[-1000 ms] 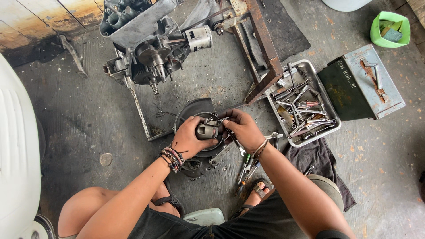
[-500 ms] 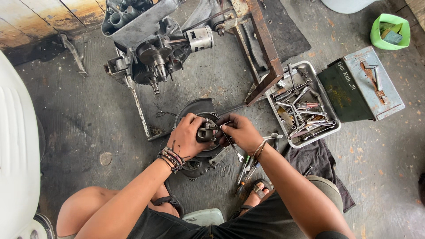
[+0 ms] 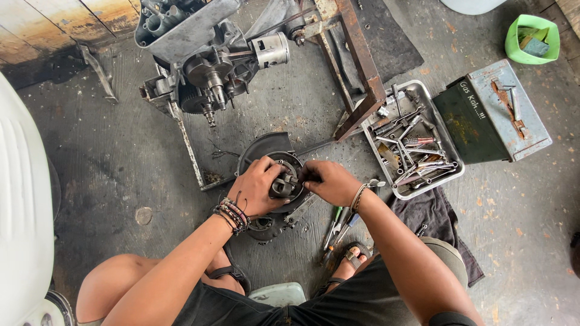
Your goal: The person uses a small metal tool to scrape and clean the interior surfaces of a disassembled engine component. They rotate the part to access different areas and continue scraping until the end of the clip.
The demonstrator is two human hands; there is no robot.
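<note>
Seen from above, the person sits low over a concrete floor with both hands on a round dark engine cover that lies flat on the floor between their knees. The left hand has its grip curled shut around a small grey metal part at the middle of the cover, fingers wrapped over its near side. The right hand meets it from the other side, its grip pinched closed with the fingertips against the same part; whether it holds a small tool there cannot be told. A stack of bead bracelets sits on the left wrist. Just below the right forearm a few screwdrivers lie on the floor beside a sandalled foot. Further up the floor stands a stripped engine block with a bare piston sticking out to its right, next to a rusty steel frame. To the right of the hands, well apart, a metal tray full of wrenches and sockets rests against a green metal box, with a dark rag lying below it.
</note>
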